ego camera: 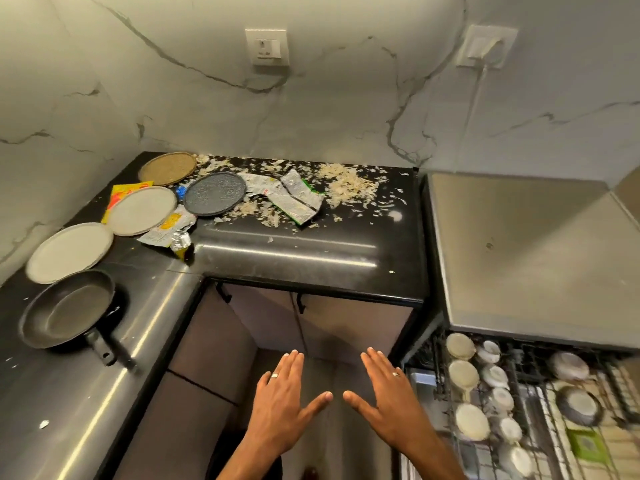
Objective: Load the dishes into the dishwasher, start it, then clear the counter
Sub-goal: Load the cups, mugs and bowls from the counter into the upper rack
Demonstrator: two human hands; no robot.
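My left hand (282,403) and my right hand (389,398) hover side by side, palms down, fingers straight, holding nothing, in front of the black counter (311,265). On the counter's left lie a black frying pan (67,308), two pale plates (69,252) (142,210), a dark speckled plate (214,193) and a brown woven plate (168,168). At the lower right the dishwasher's pulled-out rack (519,403) holds several cups and bowls.
Torn foil wrappers (294,199), a yellow packet (123,192) and scattered flakes (343,183) litter the back of the counter. The steel dishwasher top (526,258) sits to the right. Cabinet doors (277,323) stand below the counter; wall sockets (266,46) are above.
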